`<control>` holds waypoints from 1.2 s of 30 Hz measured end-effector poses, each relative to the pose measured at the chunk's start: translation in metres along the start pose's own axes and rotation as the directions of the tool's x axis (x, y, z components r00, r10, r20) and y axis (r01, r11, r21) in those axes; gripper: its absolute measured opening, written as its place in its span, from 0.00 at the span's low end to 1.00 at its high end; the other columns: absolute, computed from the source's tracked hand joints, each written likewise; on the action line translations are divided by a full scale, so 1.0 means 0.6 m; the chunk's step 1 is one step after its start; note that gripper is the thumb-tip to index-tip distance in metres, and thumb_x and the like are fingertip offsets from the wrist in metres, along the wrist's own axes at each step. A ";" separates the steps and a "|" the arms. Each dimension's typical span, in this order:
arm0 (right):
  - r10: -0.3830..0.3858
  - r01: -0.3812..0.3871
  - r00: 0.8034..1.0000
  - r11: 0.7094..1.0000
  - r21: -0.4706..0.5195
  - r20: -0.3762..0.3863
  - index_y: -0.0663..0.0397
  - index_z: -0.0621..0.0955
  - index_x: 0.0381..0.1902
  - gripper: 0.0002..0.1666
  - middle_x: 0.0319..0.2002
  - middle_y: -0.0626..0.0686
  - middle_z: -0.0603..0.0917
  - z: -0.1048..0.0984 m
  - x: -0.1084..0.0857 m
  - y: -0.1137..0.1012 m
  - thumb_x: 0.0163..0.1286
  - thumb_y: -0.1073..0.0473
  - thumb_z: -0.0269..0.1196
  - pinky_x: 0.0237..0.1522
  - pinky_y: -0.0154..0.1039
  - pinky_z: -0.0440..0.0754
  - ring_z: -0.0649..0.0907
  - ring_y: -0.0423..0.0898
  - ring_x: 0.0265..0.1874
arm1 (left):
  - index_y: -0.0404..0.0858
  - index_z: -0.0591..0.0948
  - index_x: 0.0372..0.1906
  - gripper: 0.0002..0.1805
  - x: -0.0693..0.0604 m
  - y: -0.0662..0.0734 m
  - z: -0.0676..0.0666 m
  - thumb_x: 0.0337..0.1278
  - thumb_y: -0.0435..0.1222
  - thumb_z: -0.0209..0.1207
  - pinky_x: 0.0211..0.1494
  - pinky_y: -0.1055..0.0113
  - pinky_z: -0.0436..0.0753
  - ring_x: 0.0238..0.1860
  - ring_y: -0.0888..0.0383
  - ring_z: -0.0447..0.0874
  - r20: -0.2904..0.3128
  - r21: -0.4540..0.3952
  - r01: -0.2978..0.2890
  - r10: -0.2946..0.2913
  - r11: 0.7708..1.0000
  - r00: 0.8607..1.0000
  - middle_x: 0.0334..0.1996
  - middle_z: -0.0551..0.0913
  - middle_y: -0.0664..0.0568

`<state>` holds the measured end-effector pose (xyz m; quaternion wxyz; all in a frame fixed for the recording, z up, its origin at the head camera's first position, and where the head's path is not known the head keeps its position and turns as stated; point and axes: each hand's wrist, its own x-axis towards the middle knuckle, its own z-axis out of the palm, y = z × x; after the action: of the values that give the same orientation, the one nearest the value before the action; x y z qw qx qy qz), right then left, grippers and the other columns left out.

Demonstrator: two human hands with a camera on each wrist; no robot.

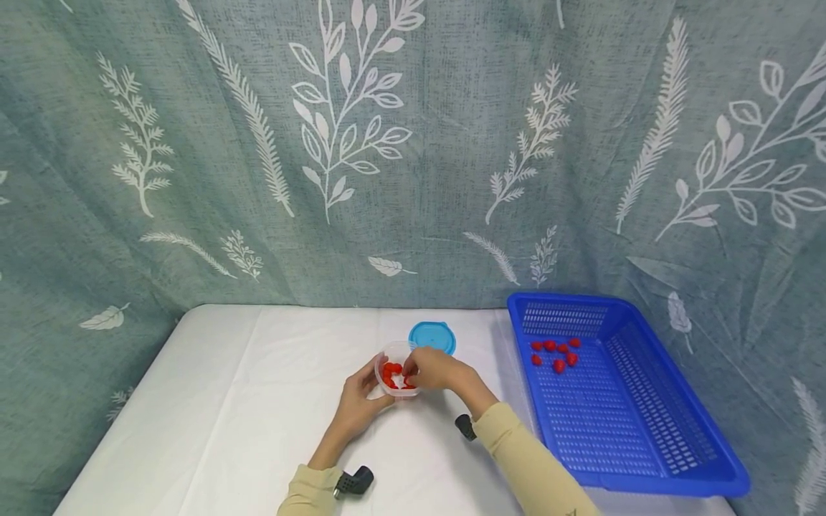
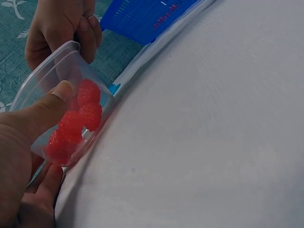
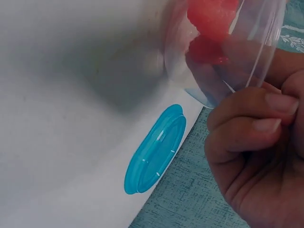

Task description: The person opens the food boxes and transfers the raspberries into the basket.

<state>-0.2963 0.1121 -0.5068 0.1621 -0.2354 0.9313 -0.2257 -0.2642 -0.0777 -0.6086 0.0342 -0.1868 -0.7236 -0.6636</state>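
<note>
A small clear plastic container (image 1: 401, 393) with several red raspberries (image 1: 390, 374) inside stands on the white table. My left hand (image 1: 357, 407) grips it from the left, thumb against the near wall in the left wrist view, fingers around the other side. My right hand (image 1: 440, 369) reaches over the rim with its fingertips inside. Seen through the clear wall in the right wrist view, those fingertips meet a raspberry (image 3: 206, 51) and seem to pinch it; the plastic blurs the contact. The other fingers of that hand are curled outside the rim.
A blue lid (image 1: 434, 335) lies just behind the container. To the right stands a blue perforated basket (image 1: 600, 423) with several red berries (image 1: 558, 365) toward its back. A green leaf-patterned cloth (image 1: 452, 179) hangs behind the table (image 1: 245, 408).
</note>
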 end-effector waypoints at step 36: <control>-0.097 0.159 0.950 0.968 0.192 -0.296 0.49 0.80 0.48 0.11 0.44 0.52 0.87 0.018 -0.040 0.022 0.70 0.64 0.67 0.50 0.54 0.86 0.85 0.56 0.50 | 0.34 0.66 0.75 0.46 0.001 -0.002 0.003 0.50 0.27 0.74 0.74 0.54 0.70 0.72 0.42 0.71 -0.017 0.007 0.014 -0.014 1.000 1.000 0.71 0.73 0.41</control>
<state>-0.2768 0.1312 -0.5179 0.0357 -0.2418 0.8979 -0.3660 -0.2648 -0.0762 -0.6099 0.0364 -0.1759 -0.7269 -0.6629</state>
